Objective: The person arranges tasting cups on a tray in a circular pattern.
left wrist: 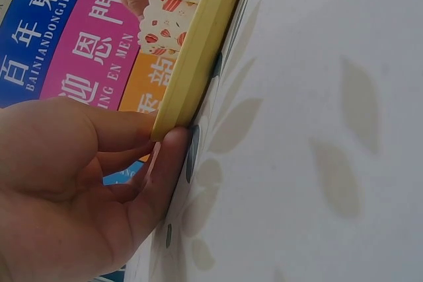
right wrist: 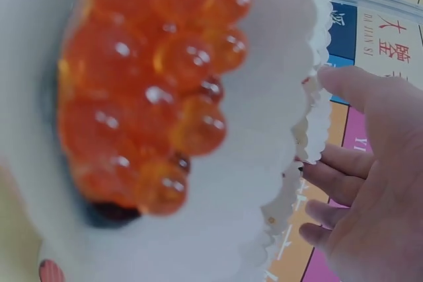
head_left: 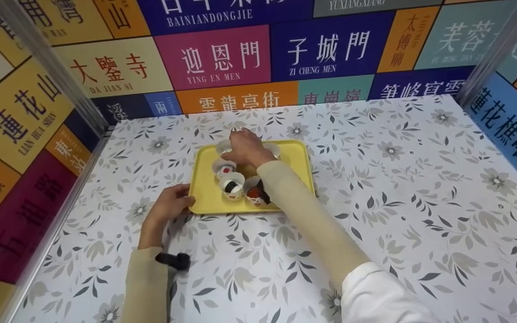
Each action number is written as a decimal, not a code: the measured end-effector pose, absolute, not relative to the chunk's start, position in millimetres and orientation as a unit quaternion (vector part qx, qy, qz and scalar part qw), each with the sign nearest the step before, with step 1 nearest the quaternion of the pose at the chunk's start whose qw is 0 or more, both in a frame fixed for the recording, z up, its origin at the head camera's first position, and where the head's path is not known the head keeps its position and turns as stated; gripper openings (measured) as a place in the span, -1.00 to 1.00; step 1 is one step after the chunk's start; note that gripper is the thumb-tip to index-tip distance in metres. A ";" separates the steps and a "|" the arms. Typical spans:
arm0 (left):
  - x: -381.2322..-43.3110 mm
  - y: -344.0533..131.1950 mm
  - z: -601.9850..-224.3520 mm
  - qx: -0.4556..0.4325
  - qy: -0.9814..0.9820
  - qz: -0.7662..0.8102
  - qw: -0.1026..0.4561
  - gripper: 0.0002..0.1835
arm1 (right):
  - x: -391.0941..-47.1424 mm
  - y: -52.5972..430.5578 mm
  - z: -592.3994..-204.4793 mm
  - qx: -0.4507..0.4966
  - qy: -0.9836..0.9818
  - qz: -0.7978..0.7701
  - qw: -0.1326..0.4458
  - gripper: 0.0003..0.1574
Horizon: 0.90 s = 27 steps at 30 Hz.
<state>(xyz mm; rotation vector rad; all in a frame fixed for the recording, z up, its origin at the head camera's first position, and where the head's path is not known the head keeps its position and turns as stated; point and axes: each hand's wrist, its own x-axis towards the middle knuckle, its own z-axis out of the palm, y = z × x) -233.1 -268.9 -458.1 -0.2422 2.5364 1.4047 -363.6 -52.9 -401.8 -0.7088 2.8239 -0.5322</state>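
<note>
My left hand (head_left: 168,206) pinches the near-left edge of a yellow tray (head_left: 203,197), thumb on the rim and a finger under it in the left wrist view. Over the tray's back part, my right hand (head_left: 248,147) grips a white scalloped paper cup (head_left: 223,146) by its side. Nearer stand a cup with a red-centred sushi roll (head_left: 225,170), a cup with black-banded sushi (head_left: 231,186) and a cup holding orange roe sushi (head_left: 255,194). The roe (right wrist: 152,90) fills much of the right wrist view. What the gripped cup contains is hidden.
Another paper cup (head_left: 272,149) stands right of my right hand, partly covered. The tray lies on a table (head_left: 402,188) with a leaf-patterned cover. Colourful sign-printed panels (head_left: 213,58) rise behind and at both sides.
</note>
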 end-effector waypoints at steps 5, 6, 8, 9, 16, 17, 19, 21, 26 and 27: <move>-233.7 -268.0 -458.0 -0.077 0.865 0.480 0.119 -0.44 | -363.3 -53.3 -400.6 -0.223 0.957 -0.159 0.090 -0.37; -233.8 -267.6 -458.3 -0.079 0.866 0.479 0.118 -0.45 | -363.0 -53.4 -400.8 -0.219 0.958 -0.162 0.093 -0.31; -234.1 -266.7 -458.4 -0.081 0.866 0.479 0.119 -0.45 | -362.1 -52.7 -401.0 -0.218 0.956 -0.169 0.099 -0.24; -234.4 -266.3 -458.6 -0.081 0.867 0.478 0.118 -0.45 | -361.7 -52.1 -401.1 -0.219 0.955 -0.176 0.099 -0.22; -238.2 -264.5 -458.7 -0.092 0.863 0.481 0.126 -0.44 | -360.0 -41.0 -397.8 -0.231 0.943 -0.234 0.051 -0.40; -238.7 -264.6 -458.3 -0.096 0.863 0.479 0.128 -0.44 | -359.6 -38.7 -396.9 -0.233 0.942 -0.238 0.038 -0.42; -239.7 -265.1 -458.0 -0.101 0.865 0.474 0.131 -0.44 | -358.7 -33.6 -394.8 -0.239 0.939 -0.245 0.011 -0.48; -240.1 -266.3 -457.9 -0.108 0.866 0.470 0.132 -0.44 | -357.2 -28.6 -392.6 -0.242 0.937 -0.252 -0.006 -0.51; -237.9 -270.0 -454.8 -0.114 0.864 0.473 0.131 -0.47 | -351.9 -16.7 -386.5 -0.239 0.931 -0.275 -0.039 -0.59; -237.4 -270.5 -453.0 -0.113 0.862 0.476 0.129 -0.48 | -351.0 -14.0 -385.2 -0.235 0.930 -0.280 -0.047 -0.60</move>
